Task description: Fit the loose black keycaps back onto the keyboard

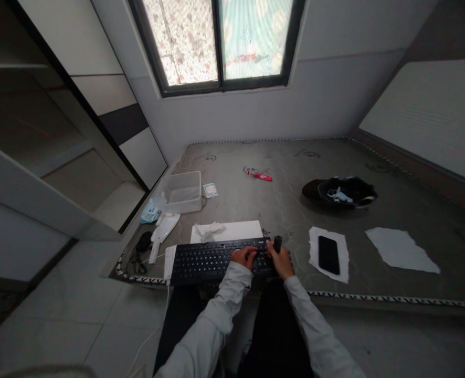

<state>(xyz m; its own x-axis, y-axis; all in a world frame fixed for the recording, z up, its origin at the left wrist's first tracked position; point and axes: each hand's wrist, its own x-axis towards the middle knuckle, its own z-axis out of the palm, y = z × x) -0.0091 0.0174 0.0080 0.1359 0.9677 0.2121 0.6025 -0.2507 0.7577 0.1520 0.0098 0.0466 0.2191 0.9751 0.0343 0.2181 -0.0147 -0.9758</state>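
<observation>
A black keyboard (209,260) lies at the near edge of a grey mattress (287,199). My left hand (243,256) rests on the right part of the keys, fingers curled down onto them. My right hand (280,261) sits at the keyboard's right end, closed round a small dark upright cylinder (277,243). Both sleeves are light grey.
White paper with a crumpled tissue (212,230) lies behind the keyboard. A black phone (329,254) lies on white paper to the right, with more white paper (401,249) beyond it. A clear plastic box (180,192), a black cap (340,192), a red wrapper (258,175) and a black mouse (144,241) are about.
</observation>
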